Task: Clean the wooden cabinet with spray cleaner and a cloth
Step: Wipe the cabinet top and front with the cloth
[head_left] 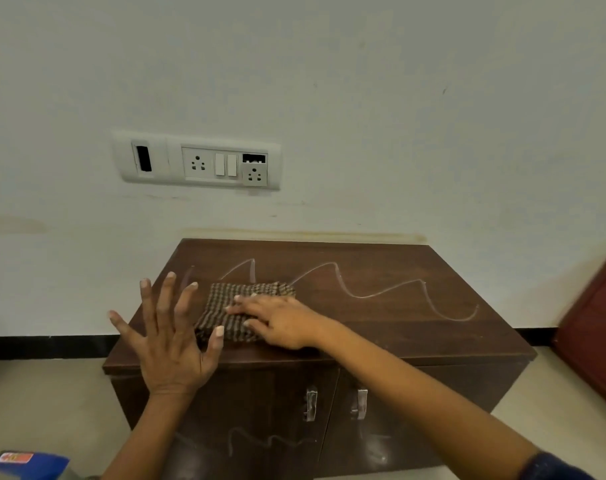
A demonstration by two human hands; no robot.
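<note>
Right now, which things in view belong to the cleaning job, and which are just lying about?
Job: wooden cabinet, checked cloth under the right hand, zigzag streak on the cabinet top.
Lying about: wall socket panel, blue pack at bottom left, too blurred to identify.

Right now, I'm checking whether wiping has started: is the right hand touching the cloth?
Touching. The head view shows the right hand lying flat on the checked cloth, straight fingers pressing it onto the wooden cabinet top.
</note>
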